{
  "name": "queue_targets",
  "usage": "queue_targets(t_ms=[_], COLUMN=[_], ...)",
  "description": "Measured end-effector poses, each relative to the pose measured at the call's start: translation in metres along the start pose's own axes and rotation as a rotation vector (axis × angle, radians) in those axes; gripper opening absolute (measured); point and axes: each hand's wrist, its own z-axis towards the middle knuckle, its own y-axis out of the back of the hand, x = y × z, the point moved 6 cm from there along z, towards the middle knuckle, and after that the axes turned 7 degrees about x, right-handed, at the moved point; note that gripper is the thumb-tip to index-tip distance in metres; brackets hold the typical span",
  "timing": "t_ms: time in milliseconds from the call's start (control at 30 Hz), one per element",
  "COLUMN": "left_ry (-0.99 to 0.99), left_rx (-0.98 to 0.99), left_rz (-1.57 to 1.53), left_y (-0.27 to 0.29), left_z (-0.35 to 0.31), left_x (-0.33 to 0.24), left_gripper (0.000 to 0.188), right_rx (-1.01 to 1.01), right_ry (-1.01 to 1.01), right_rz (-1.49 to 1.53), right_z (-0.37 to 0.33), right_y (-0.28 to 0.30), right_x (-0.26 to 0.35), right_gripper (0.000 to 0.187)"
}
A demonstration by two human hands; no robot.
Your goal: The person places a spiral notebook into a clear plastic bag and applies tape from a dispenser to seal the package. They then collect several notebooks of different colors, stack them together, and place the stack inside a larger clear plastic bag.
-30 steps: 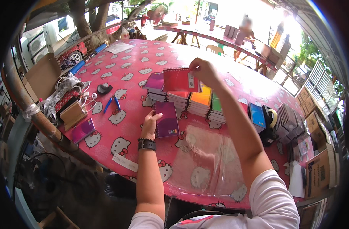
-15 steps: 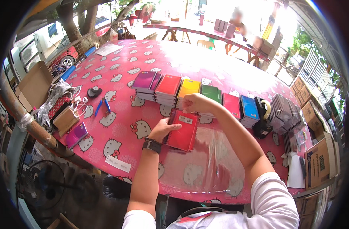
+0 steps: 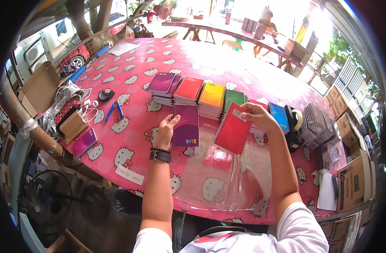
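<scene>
My left hand grips the left edge of a spiral-bound purple notebook, fingers mostly hidden. To its right, my right hand holds a tilted red spiral notebook by its upper corner, a small pale label near the top. Beyond both hands runs a row of notebook stacks: purple, red, yellow, green and blue. Another red stack, between green and blue, is partly hidden by my right hand. Clear plastic sheeting lies on the table below the held notebooks.
A black tape dispenser and plastic-wrapped notebook stacks stand at right, near cardboard boxes. At left lie blue-handled pliers, a purple notebook and a paper strip. A person sits at a far table.
The red notebook has gone from my left hand to my right and moved rightward. A purple notebook is now in my left hand. My right hand has left the yellow stack's front.
</scene>
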Motion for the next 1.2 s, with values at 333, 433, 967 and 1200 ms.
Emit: queue_targets(t_ms=[333, 433, 967, 1200], left_ry=[-0.007, -0.411, -0.072, 0.343], left_rx=[0.166, 0.375, 0.459, 0.491], left_rz=[-0.155, -0.061, -0.337, 0.137], left_y=[-0.018, -0.028, -0.07, -0.061], left_z=[0.005, -0.002, -0.012, -0.016], left_x=[0.021, -0.007, 0.009, 0.047], left_gripper=[0.018, 0.008, 0.056, 0.056], right_rx=[0.256, 0.296, -0.033, -0.142], right_ry=[-0.082, -0.04, -0.11, -0.107], right_rz=[-0.199, -0.017, 0.231, -0.624], right_z=[0.021, 0.01, 0.01, 0.033], right_y=[-0.053, -0.048, -0.036, -0.059], right_x=[0.0, -0.005, -0.047, -0.013], right_gripper=[0.03, 0.032, 0.039, 0.049])
